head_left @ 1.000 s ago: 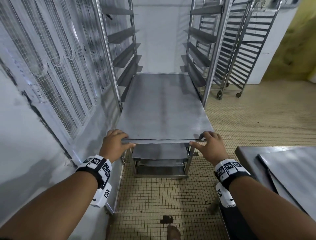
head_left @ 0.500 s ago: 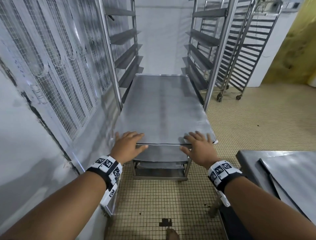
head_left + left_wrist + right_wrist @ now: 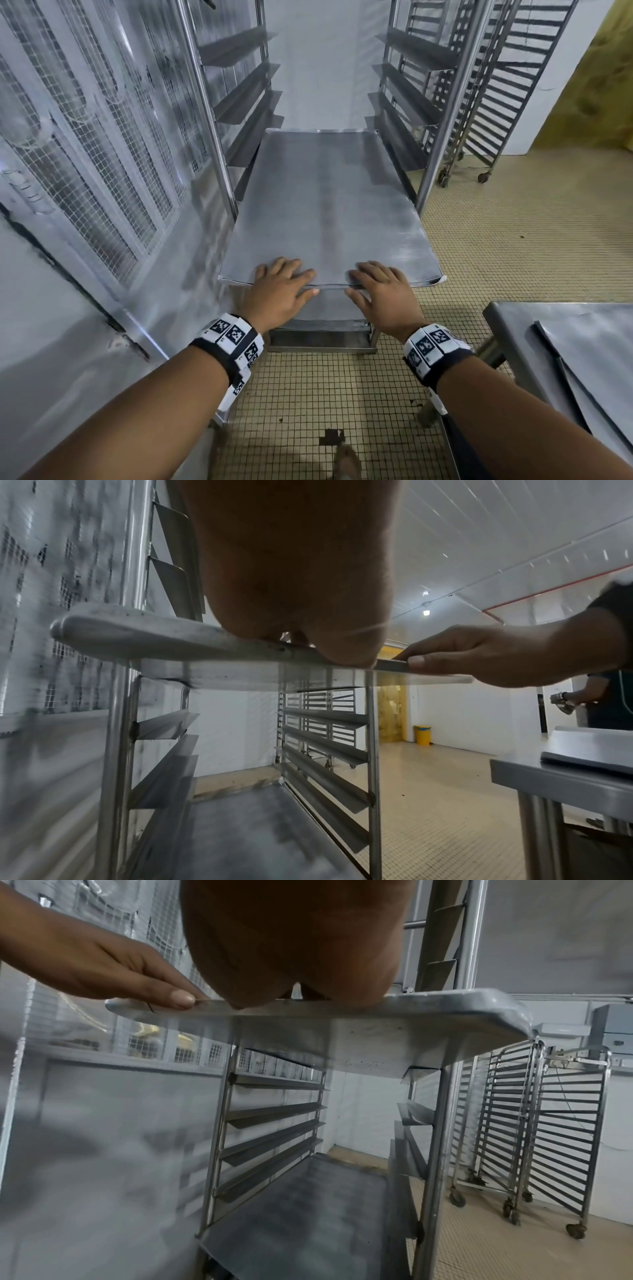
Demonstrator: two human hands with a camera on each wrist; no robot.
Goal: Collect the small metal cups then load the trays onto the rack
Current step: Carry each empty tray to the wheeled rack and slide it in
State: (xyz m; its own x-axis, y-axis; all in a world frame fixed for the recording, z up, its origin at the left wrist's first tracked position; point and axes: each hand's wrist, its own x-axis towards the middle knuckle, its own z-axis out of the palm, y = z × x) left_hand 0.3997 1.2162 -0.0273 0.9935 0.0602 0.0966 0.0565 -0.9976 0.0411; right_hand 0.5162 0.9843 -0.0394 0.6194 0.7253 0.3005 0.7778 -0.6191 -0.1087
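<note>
A flat metal tray (image 3: 325, 202) lies on the side rails of the steel rack (image 3: 442, 113), its near edge sticking out toward me. My left hand (image 3: 282, 286) lies flat with straight fingers on that near edge, left of the middle. My right hand (image 3: 380, 291) lies the same way just to the right, its thumb along the rim. In the wrist views the left hand's palm (image 3: 294, 574) and the right hand's palm (image 3: 291, 939) press against the tray's front rim (image 3: 154, 639) (image 3: 428, 1010). Another tray (image 3: 301, 1215) sits low in the rack. No cups show.
A mesh-panelled metal wall (image 3: 85, 154) runs close on the left. More wheeled racks (image 3: 507, 85) stand at the back right. A steel table (image 3: 507, 315) with stacked trays (image 3: 596, 356) is at my right. Another person (image 3: 603, 696) stands beyond it. The floor is tiled.
Both hands let go of the tray's front edge, flattened out and moved toward its middle. The tray has slid farther into the rack.
</note>
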